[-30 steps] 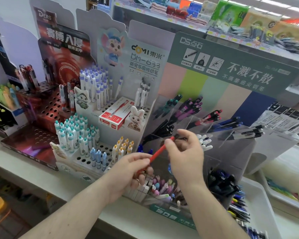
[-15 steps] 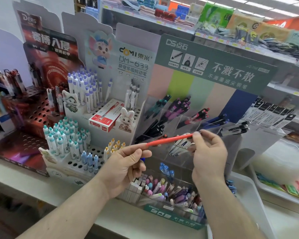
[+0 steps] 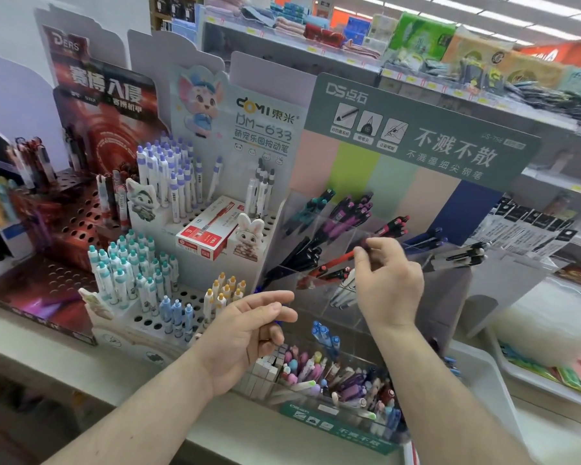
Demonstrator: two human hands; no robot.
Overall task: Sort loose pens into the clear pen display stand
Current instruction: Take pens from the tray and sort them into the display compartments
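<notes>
Just right of the frame's centre, a red pen (image 3: 336,261) lay slanted in the clear pen display stand (image 3: 503,263), its lower end among other red and black pens in a middle compartment. The right hand (image 3: 388,280) pinched the pen's upper end between thumb and fingertips, the other fingers curled loosely above the acrylic divider. The left hand (image 3: 245,327) hung lower, below the centre of the frame, fingers relaxed and spread, holding nothing. Behind the pen, the stand's upper compartments held teal, purple, red and blue pens, with black-and-white ones to the right. At the bottom of the frame its front bin (image 3: 336,384) was crowded with pastel pens. To the left stood a white cardboard display (image 3: 265,129) with rows of white pens and a red box (image 3: 212,231), and further left a dark red display (image 3: 104,105).
</notes>
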